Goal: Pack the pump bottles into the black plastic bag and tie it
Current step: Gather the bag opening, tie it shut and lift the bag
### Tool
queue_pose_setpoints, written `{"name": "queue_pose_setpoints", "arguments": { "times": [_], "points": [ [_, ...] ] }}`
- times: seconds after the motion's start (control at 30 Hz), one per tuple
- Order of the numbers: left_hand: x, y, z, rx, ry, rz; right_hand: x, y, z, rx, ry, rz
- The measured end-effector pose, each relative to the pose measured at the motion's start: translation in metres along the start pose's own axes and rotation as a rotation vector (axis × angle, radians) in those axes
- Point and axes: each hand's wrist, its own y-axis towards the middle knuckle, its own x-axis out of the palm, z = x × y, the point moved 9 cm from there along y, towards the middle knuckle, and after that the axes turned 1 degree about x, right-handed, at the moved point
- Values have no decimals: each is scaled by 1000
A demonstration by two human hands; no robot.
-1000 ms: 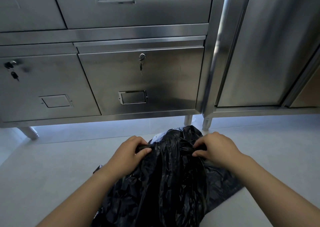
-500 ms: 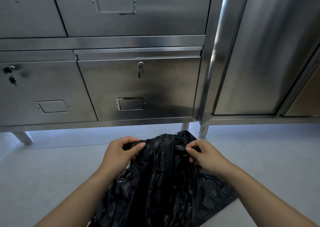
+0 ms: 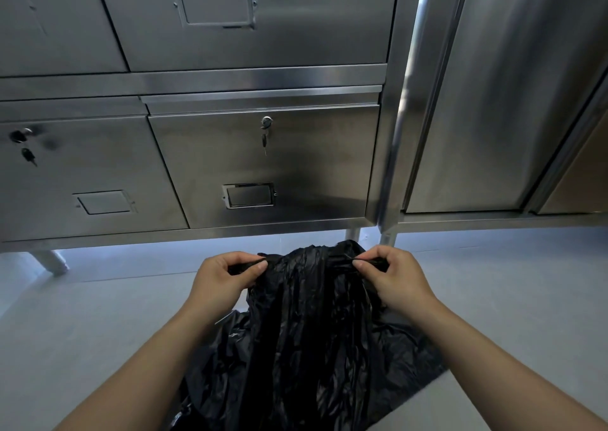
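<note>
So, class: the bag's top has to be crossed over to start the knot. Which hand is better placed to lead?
Probably the right hand: it pinches a thin, twisted strip of the black bag, ready to cross. The left hand grips a bulkier bunch.

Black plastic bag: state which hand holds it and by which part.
Both. The left hand and the right hand each pinch the gathered top edge of the black plastic bag, one at either side.
</note>
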Motion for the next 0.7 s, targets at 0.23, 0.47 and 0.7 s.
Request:
{"name": "queue_pose_setpoints", "arguments": {
  "times": [0.23, 0.47, 0.7],
  "points": [
    [-11, -5, -17, -76, 29, 2, -13, 1, 21, 60, -14, -7],
    [4, -6, -13, -82, 30, -82, -9, -4, 29, 87, 35, -61],
    [9, -9, -19, 45, 479, -140, 10, -8, 33, 93, -237, -172]
  ]
}}
